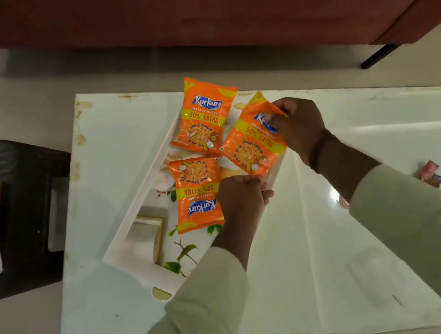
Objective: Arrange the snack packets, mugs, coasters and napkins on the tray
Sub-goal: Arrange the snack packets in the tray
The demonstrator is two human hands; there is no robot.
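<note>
Your right hand (298, 125) pinches the upper corner of one orange snack packet (254, 144), fingers closed on the foil. Your left hand (239, 194) grips the lower corner of the same packet, so it spans tilted between both hands over the far right part of the tray (140, 176). A second packet (199, 194) lies flat on the tray, touching the left side of your left hand, its print upside down to you. A third packet (202, 114) rests beyond your left hand and to the left of your right hand, overlapping the tray's far rim. The tray sits on the white table (344, 262). Small wrapped sweets (430, 174) lie on the table to the right of your right forearm.
</note>
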